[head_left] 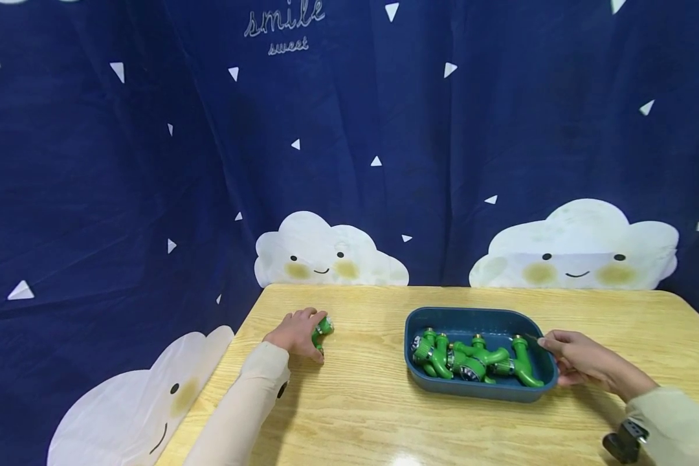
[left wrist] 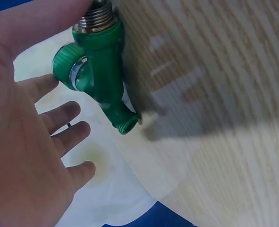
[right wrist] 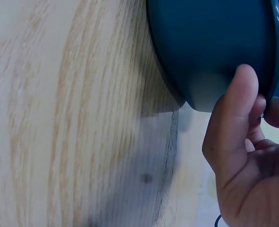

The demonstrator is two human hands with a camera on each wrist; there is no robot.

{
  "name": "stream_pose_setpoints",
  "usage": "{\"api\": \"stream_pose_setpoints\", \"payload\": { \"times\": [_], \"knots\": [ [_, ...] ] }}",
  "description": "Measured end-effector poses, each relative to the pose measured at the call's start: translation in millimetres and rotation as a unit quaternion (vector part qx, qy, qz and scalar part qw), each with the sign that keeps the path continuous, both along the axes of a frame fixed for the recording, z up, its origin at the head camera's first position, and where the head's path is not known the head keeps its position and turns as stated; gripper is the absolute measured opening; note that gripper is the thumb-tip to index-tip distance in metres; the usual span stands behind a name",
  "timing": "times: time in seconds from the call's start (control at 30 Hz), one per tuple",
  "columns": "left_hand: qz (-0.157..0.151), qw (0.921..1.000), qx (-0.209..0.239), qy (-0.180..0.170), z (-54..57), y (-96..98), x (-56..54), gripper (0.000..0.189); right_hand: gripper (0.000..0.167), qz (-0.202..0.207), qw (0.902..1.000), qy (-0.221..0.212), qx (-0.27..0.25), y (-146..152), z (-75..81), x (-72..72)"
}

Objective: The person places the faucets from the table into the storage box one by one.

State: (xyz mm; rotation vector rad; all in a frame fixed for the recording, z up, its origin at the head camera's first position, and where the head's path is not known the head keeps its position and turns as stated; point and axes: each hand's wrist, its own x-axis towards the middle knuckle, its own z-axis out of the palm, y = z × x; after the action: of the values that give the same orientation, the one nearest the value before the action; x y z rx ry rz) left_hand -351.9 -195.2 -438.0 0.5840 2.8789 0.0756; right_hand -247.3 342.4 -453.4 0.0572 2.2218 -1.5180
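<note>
Over the left part of the table my left hand (head_left: 297,332) pinches a green tap (head_left: 325,325) between thumb and fingers. In the left wrist view the tap (left wrist: 101,61) shows its metal threaded end by the thumb and its spout pointing away; the other fingers (left wrist: 68,142) are spread behind it. To the right, my right hand (head_left: 585,362) grips the right end of a dark blue tub (head_left: 472,390). The right wrist view has the thumb (right wrist: 243,94) pressed on the tub's outer wall (right wrist: 200,52) and fingers at its rim.
Several green taps (head_left: 472,366) lie jumbled inside the tub. The light wooden table (head_left: 361,414) carries everything. Behind it hangs a navy curtain (head_left: 349,116) with white clouds and triangles, close to the far and left edges.
</note>
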Motion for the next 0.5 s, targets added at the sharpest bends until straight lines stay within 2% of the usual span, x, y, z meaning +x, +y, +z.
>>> {"api": "stream_pose_setpoints", "payload": {
  "times": [0.13,0.27,0.5],
  "knots": [
    [0.0,1.0,-0.009,0.003,-0.5,1.3,-2.8,0.102,0.028,0.002,1.0,0.002,0.002,0.3,-1.9,0.0],
    [0.005,1.0,0.004,-0.004,-2.6,1.8,-4.2,0.103,0.028,0.001,1.0,0.003,0.003,0.8,-3.1,-1.8],
    [0.027,0.9986,0.032,-0.033,-6.4,4.8,-5.5,0.102,0.028,0.0,1.0,0.002,-0.003,1.8,-4.2,-1.1]
  ]
}}
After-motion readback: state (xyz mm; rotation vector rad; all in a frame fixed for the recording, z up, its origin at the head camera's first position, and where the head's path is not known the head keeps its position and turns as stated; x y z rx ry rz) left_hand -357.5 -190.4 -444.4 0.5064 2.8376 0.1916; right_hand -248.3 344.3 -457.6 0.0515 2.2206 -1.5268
